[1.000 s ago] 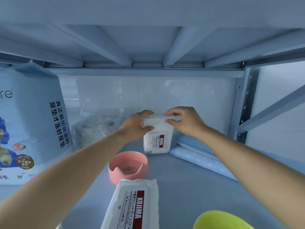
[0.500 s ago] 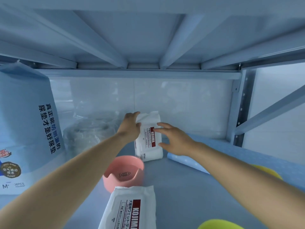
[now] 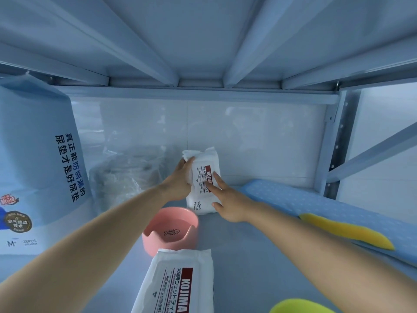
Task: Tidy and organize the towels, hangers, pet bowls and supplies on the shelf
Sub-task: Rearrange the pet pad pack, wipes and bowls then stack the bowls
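A white pack of pet wipes (image 3: 204, 170) stands upright against the back wall of the shelf. My left hand (image 3: 181, 177) grips its left edge with the fingers curled round the upper corner. My right hand (image 3: 228, 199) lies against the pack's front with fingers straight, thumb near its lower right edge. A second white wipes pack (image 3: 178, 283) lies flat at the front. Between the two packs sits a pink pet bowl (image 3: 170, 231) with a fish-bone mark.
A large blue pad bag (image 3: 38, 168) stands at left, a clear plastic bundle (image 3: 126, 175) beside it. A blue dotted folded towel (image 3: 316, 204) lies along the right, with a yellow piece (image 3: 345, 229) on it. A green bowl rim (image 3: 300, 307) shows at bottom right.
The pack went from being held at its top by both hands to standing against the back wall. My right hand came off the top and now lies flat on its front.
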A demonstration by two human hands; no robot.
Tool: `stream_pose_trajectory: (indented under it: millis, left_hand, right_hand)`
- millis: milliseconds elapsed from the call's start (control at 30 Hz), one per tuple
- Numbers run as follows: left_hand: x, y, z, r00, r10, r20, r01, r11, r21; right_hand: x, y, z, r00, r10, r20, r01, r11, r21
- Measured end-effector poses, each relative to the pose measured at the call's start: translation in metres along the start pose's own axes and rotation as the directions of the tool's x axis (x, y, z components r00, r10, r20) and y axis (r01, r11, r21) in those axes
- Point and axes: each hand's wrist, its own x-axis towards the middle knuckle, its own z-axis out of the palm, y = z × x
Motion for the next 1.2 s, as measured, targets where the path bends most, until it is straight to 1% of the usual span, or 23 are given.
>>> stream_pose_trajectory:
  millis: [67,167,233,367,500,600,900,967,1100,1200]
  left_hand:
    - [-0.001,0.001,0.001,1.0,0.009,0.03,-0.011,0.998,0.057]
    - [-0.006,0.0,0.007,0.993,-0.058,0.104,0.039,0.984,0.175]
    - [-0.009,-0.001,0.011,0.985,-0.095,0.143,0.063,0.974,0.219]
    - [-0.017,0.0,0.013,0.972,-0.072,0.223,0.02,0.974,0.227]
    - [-0.025,-0.002,0.017,0.964,-0.082,0.252,0.018,0.969,0.245]
    - [-0.028,0.002,0.018,0.969,-0.068,0.239,0.008,0.97,0.244]
    - [-0.037,0.029,0.011,0.985,0.014,0.175,-0.044,0.985,0.168]
    - [-0.039,0.039,0.009,0.993,-0.008,0.119,-0.008,0.991,0.131]
    - [-0.047,0.061,-0.003,0.996,-0.083,0.01,0.083,0.997,-0.006]
    - [-0.059,0.072,-0.01,0.995,-0.105,0.003,0.105,0.992,-0.077]
  right_hand:
    - [-0.001,-0.001,0.0,1.0,0.002,0.012,-0.002,1.0,0.006]
    - [-0.002,-0.002,0.002,0.999,0.013,0.033,-0.013,1.0,0.005]
    - [-0.003,-0.002,0.004,0.998,0.027,0.052,-0.027,1.0,0.006]
    - [-0.009,0.0,0.007,0.996,0.045,0.076,-0.047,0.999,0.02]
    - [-0.013,0.002,0.003,0.997,0.058,0.044,-0.061,0.997,0.055]
    - [-0.018,0.004,-0.003,0.998,0.065,0.024,-0.067,0.995,0.076]
    - [-0.047,0.009,-0.02,0.991,0.076,-0.108,-0.059,0.987,0.152]
    - [-0.052,0.011,-0.022,0.986,0.08,-0.149,-0.05,0.981,0.189]
    - [-0.064,0.012,-0.026,0.969,0.076,-0.233,-0.01,0.963,0.27]
    - [-0.076,0.011,-0.031,0.95,0.049,-0.309,0.041,0.96,0.277]
